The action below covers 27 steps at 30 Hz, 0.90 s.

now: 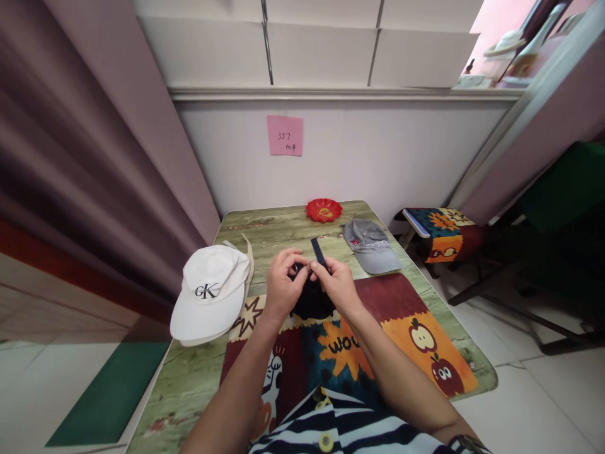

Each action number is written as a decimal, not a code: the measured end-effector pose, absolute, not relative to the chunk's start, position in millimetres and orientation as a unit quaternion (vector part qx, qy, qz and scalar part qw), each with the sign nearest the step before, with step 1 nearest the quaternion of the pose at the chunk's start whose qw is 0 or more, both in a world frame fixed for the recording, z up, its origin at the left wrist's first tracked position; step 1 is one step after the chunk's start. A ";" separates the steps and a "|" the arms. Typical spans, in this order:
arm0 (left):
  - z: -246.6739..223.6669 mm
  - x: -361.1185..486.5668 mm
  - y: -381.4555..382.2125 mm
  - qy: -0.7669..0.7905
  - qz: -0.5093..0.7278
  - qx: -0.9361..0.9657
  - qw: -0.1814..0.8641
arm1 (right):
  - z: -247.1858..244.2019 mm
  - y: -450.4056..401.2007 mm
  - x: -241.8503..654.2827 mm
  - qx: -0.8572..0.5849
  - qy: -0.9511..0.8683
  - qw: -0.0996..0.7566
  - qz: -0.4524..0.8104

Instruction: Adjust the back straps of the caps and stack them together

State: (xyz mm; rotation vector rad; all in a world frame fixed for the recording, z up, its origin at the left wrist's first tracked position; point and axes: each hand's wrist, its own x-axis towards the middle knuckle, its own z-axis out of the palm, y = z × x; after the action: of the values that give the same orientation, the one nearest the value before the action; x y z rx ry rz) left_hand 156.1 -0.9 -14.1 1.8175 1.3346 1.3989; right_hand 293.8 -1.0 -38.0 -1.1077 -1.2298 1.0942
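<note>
White wall (378, 145): directly behind bench (165, 384); bench top wood-patterned. Across near part of bench: printed mat (406, 296), marked with apples and lettering. At left, beside mat: white cap (208, 293), dark logo on front, brim reaching to bench edge. At right, beyond mat: grey cap (371, 246), brim angled toward near side. Over far part of mat: black cap (312, 304), partly hidden; not possible to tell whether resting on mat or raised. Left hand (286, 280): grip closed to a pinch on black cap; exact part under fingertips too small to tell. Right hand (338, 280): grip closed, thumb pressed against dark strap (318, 251). Near far bench edge: red scalloped dish (324, 210). On wall above: pink note (285, 133), handwritten. Free end of dark strap: projecting beyond right thumb, away from near side.
</note>
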 end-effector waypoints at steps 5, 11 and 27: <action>-9.5 163.1 -8.2 0.512 0.496 0.691 0.123 | -40.8 2.5 290.7 -0.476 -0.510 0.568 0.435; -6.6 165.2 -11.1 0.477 0.538 0.635 0.283 | -35.8 4.4 288.2 -0.494 -0.491 0.585 0.415; -13.6 129.9 -0.9 0.460 0.580 0.325 0.588 | -25.5 1.7 311.5 -0.487 -0.570 0.546 0.374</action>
State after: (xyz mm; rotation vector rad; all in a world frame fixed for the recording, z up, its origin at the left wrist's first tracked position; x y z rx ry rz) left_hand 129.9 -0.9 -13.6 0.7574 1.0721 1.3516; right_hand 311.5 1.7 -25.5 -1.1556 -1.3523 0.8866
